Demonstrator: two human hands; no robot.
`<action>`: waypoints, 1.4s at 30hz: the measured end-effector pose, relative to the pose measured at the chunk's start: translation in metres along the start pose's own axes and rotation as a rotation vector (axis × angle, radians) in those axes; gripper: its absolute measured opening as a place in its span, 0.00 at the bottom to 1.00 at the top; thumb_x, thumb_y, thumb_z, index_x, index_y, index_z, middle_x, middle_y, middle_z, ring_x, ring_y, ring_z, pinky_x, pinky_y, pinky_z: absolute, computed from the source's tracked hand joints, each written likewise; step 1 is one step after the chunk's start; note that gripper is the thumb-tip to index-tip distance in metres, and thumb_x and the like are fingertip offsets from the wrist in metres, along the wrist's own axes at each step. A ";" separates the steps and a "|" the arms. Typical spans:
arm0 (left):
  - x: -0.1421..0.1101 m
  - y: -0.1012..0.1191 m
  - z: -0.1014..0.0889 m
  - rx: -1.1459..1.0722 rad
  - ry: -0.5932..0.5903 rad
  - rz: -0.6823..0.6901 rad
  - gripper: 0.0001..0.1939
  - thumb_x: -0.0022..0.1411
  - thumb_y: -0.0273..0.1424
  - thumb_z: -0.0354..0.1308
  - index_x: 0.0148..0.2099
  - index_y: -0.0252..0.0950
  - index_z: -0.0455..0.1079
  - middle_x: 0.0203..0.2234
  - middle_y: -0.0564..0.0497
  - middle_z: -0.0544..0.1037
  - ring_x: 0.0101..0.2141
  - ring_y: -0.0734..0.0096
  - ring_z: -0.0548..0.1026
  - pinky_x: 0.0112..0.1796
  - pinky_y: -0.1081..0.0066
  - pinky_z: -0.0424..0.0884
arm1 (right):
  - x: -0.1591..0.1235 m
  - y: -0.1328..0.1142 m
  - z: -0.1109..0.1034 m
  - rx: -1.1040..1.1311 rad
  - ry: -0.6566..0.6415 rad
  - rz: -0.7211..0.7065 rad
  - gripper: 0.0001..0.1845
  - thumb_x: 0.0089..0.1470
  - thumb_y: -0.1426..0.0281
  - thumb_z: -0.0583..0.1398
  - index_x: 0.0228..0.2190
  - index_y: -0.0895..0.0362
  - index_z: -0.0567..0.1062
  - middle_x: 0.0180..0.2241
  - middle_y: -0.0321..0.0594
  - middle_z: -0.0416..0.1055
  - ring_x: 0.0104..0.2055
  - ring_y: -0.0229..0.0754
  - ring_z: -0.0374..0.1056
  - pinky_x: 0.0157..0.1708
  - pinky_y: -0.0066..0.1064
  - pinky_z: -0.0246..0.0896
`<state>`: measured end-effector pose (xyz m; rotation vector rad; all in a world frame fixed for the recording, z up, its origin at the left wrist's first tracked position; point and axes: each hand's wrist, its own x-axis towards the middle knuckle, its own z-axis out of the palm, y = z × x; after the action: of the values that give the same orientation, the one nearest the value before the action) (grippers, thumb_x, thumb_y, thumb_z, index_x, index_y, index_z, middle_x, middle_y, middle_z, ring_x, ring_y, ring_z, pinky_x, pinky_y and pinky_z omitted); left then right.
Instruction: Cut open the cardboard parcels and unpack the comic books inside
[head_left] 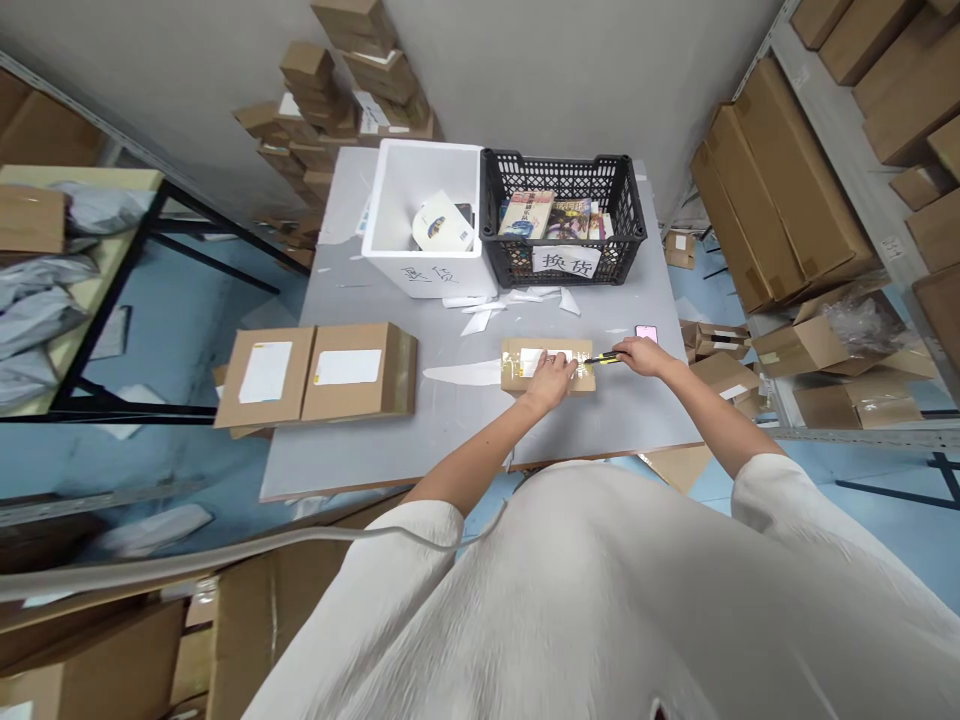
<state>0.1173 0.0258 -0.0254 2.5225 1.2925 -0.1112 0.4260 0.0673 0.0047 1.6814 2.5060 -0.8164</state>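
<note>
A small taped cardboard box (511,378) with a white label lies on the grey table in front of me. My left hand (551,380) rests on top of it, fingers spread over the label and clear tape. My right hand (643,355) is closed around a yellow and black utility knife (602,357). The knife's tip points left and meets the right end of the box; whether the blade is into the tape is too small to tell. Just behind my right hand lies a phone (646,332) with a pinkish screen.
A white foam bin (427,272) and a black plastic crate (562,262) holding books stand at the back of the table (450,440). Torn white paper scraps (480,318) lie before them. Two labelled cardboard boxes (345,390) sit at the left edge. Shelves of cartons flank the table.
</note>
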 end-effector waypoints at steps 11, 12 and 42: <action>-0.002 0.000 0.001 -0.003 -0.001 -0.013 0.37 0.64 0.30 0.73 0.72 0.42 0.67 0.64 0.37 0.75 0.64 0.43 0.77 0.76 0.41 0.52 | 0.001 0.000 0.006 -0.047 -0.024 -0.027 0.19 0.75 0.63 0.58 0.56 0.51 0.87 0.47 0.54 0.83 0.53 0.60 0.74 0.53 0.44 0.62; -0.002 0.000 0.001 0.004 -0.002 -0.014 0.37 0.64 0.30 0.73 0.72 0.42 0.67 0.63 0.37 0.75 0.64 0.43 0.77 0.76 0.40 0.53 | -0.001 0.002 0.007 -0.004 -0.034 -0.006 0.18 0.74 0.63 0.59 0.55 0.51 0.88 0.47 0.52 0.83 0.52 0.59 0.74 0.52 0.43 0.63; 0.016 -0.006 -0.020 -0.175 0.087 -0.165 0.28 0.78 0.28 0.52 0.77 0.38 0.65 0.69 0.34 0.72 0.61 0.44 0.77 0.61 0.51 0.73 | -0.073 -0.025 0.026 0.510 0.150 0.261 0.22 0.76 0.48 0.53 0.48 0.50 0.77 0.37 0.40 0.83 0.40 0.49 0.77 0.42 0.37 0.72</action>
<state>0.1206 0.0479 -0.0113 2.2957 1.4745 0.0731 0.4279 -0.0137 0.0135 2.2299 2.2076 -1.4332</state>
